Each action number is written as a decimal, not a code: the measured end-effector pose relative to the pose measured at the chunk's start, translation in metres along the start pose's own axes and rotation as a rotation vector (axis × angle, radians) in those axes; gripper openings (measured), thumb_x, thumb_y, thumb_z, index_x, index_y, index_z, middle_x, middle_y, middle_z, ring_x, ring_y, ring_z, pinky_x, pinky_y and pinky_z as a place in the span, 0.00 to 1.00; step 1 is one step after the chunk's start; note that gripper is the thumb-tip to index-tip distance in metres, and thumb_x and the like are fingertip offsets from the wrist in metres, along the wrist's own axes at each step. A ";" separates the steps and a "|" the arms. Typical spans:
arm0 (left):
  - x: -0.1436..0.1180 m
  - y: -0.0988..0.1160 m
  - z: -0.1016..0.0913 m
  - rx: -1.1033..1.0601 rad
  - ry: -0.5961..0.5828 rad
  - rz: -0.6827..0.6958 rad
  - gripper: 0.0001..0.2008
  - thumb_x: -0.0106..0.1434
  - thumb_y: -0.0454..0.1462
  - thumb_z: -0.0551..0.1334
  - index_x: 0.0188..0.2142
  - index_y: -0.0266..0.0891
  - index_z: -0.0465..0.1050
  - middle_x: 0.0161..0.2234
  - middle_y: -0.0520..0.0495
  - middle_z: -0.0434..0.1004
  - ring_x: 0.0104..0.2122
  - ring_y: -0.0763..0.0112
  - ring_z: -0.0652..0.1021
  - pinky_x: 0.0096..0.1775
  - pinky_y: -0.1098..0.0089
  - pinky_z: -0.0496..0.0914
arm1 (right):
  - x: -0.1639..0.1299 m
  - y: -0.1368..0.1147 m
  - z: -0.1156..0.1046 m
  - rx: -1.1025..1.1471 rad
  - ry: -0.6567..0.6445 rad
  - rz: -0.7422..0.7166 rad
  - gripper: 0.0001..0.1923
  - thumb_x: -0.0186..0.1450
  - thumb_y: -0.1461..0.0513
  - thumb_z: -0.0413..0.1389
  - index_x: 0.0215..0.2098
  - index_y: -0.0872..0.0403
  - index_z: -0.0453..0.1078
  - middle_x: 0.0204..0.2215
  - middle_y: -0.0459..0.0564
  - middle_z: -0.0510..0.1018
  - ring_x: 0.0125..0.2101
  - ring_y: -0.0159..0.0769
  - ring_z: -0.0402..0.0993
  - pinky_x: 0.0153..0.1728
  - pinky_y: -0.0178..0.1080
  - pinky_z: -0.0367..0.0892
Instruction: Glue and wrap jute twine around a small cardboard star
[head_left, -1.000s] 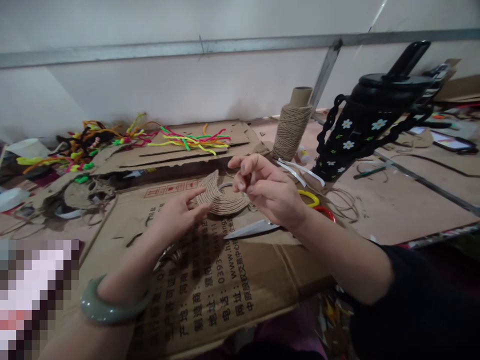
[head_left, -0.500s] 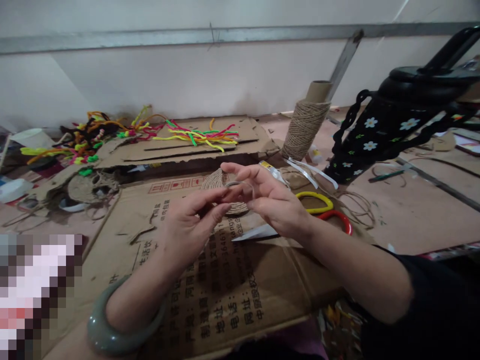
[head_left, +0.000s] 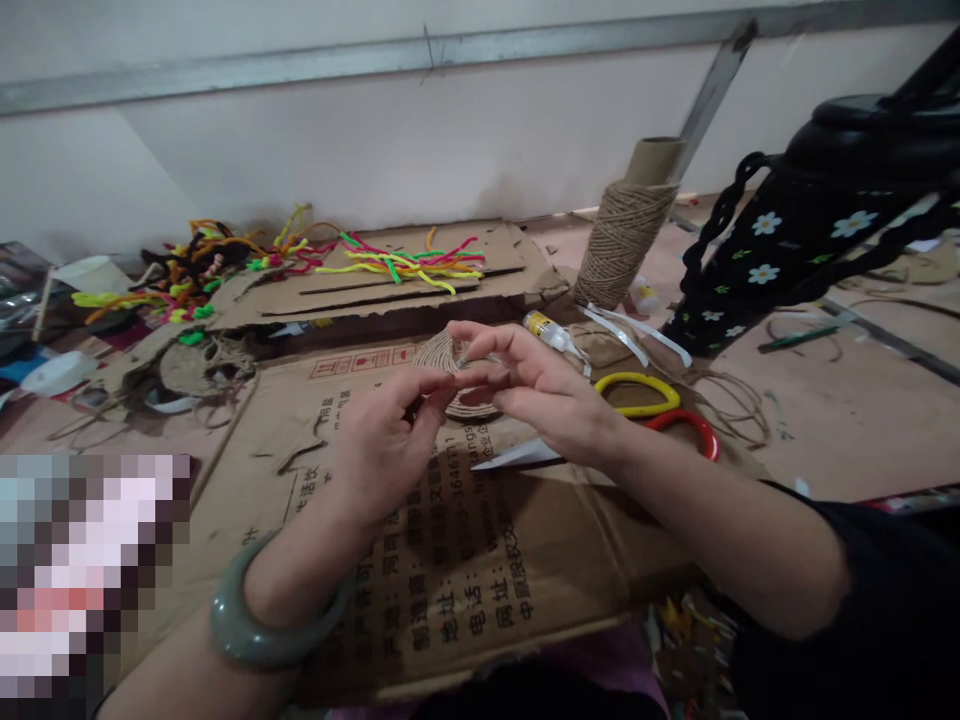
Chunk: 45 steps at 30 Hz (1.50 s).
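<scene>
My left hand [head_left: 386,435] and my right hand [head_left: 544,390] meet above the cardboard sheet [head_left: 300,545], fingertips nearly touching. Thumb and finger of the left are pinched together on thin twine. The right hand's fingers curl in from the other side onto the same twine. Around and behind the fingers shows a flat piece of coiled twine [head_left: 471,406], partly covered by them; whether it rests on the cardboard or is held up, I cannot tell. Scissors [head_left: 637,396] with one yellow and one red handle lie beneath my right hand and wrist, blade pointing left.
A spool of twine [head_left: 626,245] stands behind, beside a black flowered bottle [head_left: 765,250]. A small glue bottle [head_left: 551,332] and white strips [head_left: 626,335] lie near the scissors. Colourful pipe cleaners [head_left: 412,262] cover another cardboard piece. A pixelated object [head_left: 82,570] occupies the lower left.
The view has shifted a little, so most things appear farther right. My fingers have drawn closer together, and the thin twine loop between them no longer shows.
</scene>
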<state>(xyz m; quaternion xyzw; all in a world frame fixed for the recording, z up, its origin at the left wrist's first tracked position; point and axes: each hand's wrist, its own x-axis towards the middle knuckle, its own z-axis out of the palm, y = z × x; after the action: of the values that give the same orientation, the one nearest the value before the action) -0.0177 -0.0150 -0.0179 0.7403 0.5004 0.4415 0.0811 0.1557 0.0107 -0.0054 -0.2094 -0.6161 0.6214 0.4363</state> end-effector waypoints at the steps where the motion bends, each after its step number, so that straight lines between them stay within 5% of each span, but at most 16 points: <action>1: -0.001 0.000 0.000 0.012 -0.013 -0.017 0.06 0.62 0.39 0.59 0.35 0.42 0.74 0.27 0.52 0.77 0.24 0.73 0.76 0.29 0.71 0.69 | 0.000 0.000 0.000 -0.008 0.000 -0.008 0.19 0.52 0.73 0.48 0.40 0.51 0.62 0.60 0.46 0.58 0.42 0.24 0.72 0.44 0.34 0.68; 12: 0.001 0.009 -0.007 0.032 0.012 -0.067 0.03 0.60 0.36 0.60 0.30 0.42 0.71 0.22 0.55 0.75 0.23 0.75 0.74 0.30 0.72 0.67 | -0.002 -0.001 0.003 -0.023 -0.021 -0.107 0.18 0.55 0.73 0.48 0.41 0.50 0.59 0.61 0.50 0.57 0.44 0.26 0.73 0.42 0.34 0.71; 19: 0.011 0.015 -0.010 -0.325 0.075 -0.332 0.04 0.57 0.37 0.64 0.27 0.40 0.70 0.19 0.55 0.75 0.20 0.74 0.75 0.26 0.73 0.69 | -0.009 -0.001 0.003 -0.240 -0.049 -0.272 0.19 0.61 0.72 0.46 0.47 0.49 0.59 0.60 0.50 0.58 0.55 0.32 0.65 0.52 0.41 0.66; 24: 0.015 0.012 -0.013 -0.443 0.115 -0.395 0.05 0.58 0.38 0.63 0.28 0.38 0.72 0.19 0.53 0.76 0.20 0.75 0.74 0.24 0.73 0.67 | -0.011 0.003 0.003 -0.366 -0.092 -0.367 0.24 0.63 0.71 0.45 0.54 0.45 0.57 0.63 0.48 0.54 0.59 0.35 0.59 0.57 0.46 0.61; 28: 0.012 0.007 -0.010 -0.591 0.020 -0.414 0.16 0.63 0.46 0.57 0.28 0.38 0.73 0.22 0.49 0.78 0.20 0.75 0.73 0.24 0.73 0.64 | -0.012 0.005 0.003 -0.349 -0.111 -0.372 0.26 0.65 0.70 0.43 0.58 0.42 0.52 0.64 0.47 0.50 0.58 0.33 0.62 0.58 0.45 0.60; 34: 0.012 0.005 -0.007 -0.889 -0.156 -0.500 0.10 0.56 0.43 0.65 0.33 0.39 0.74 0.25 0.51 0.77 0.20 0.76 0.72 0.24 0.74 0.66 | -0.010 0.001 0.002 -0.605 -0.173 -0.544 0.33 0.62 0.72 0.45 0.62 0.43 0.45 0.64 0.49 0.52 0.65 0.35 0.44 0.62 0.50 0.53; 45: 0.008 0.010 -0.009 -1.299 -0.267 -0.578 0.12 0.49 0.44 0.70 0.23 0.41 0.72 0.17 0.55 0.68 0.18 0.79 0.68 0.25 0.75 0.67 | -0.018 -0.004 0.009 -0.715 -0.189 -0.617 0.38 0.61 0.73 0.44 0.64 0.43 0.39 0.63 0.46 0.58 0.66 0.27 0.40 0.65 0.48 0.46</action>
<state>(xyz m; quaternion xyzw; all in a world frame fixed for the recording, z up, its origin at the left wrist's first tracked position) -0.0170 -0.0164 -0.0029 0.4286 0.2986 0.5164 0.6786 0.1592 -0.0098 -0.0053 -0.0965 -0.8615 0.2283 0.4431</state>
